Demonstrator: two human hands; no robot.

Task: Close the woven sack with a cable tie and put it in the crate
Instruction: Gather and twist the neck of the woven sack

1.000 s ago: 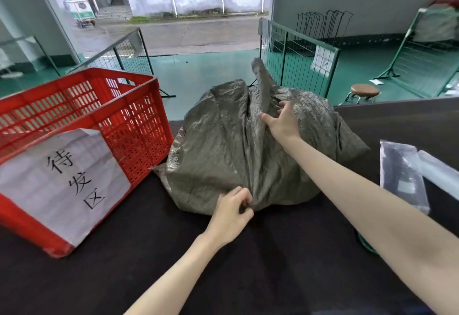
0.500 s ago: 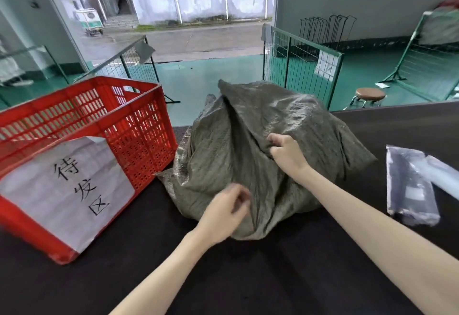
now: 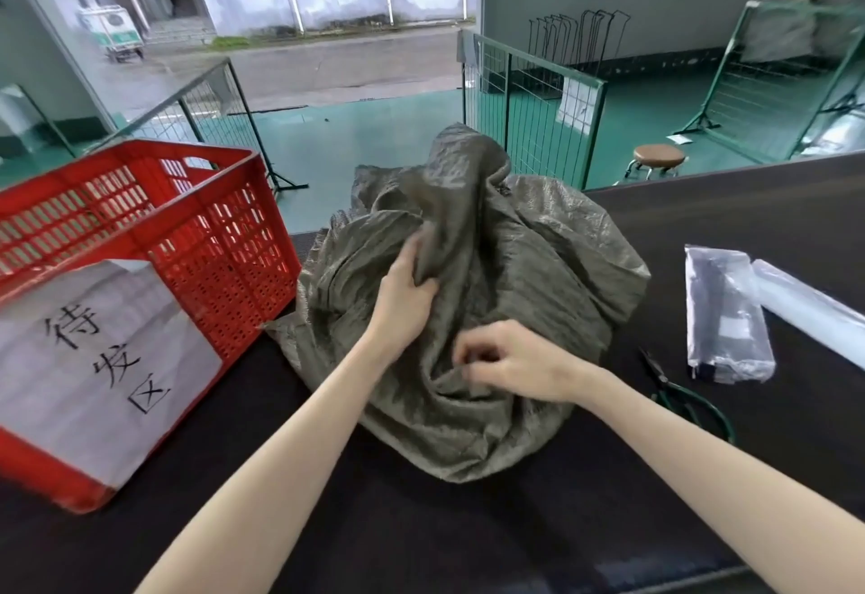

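On sack (image 3: pixel 538 265), hands (image 3: pixel 402 294) (image 3: pixel 510 364) curled, right perhaps pinching

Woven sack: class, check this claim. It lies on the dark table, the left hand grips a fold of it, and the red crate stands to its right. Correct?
One detail is wrong. The head view shows the red crate standing to the left of the woven sack, not its right. The rest holds: it lies on the dark table and the left hand grips a fold.

1. The woven sack (image 3: pixel 491 294) is dull grey-green with a fine ribbed weave.
2. The crate (image 3: pixel 196 237) is red lattice (white paper sign (image 3: pixel 89 359), black characters).
3. The worktop (image 3: pixel 421 523) is near-black.
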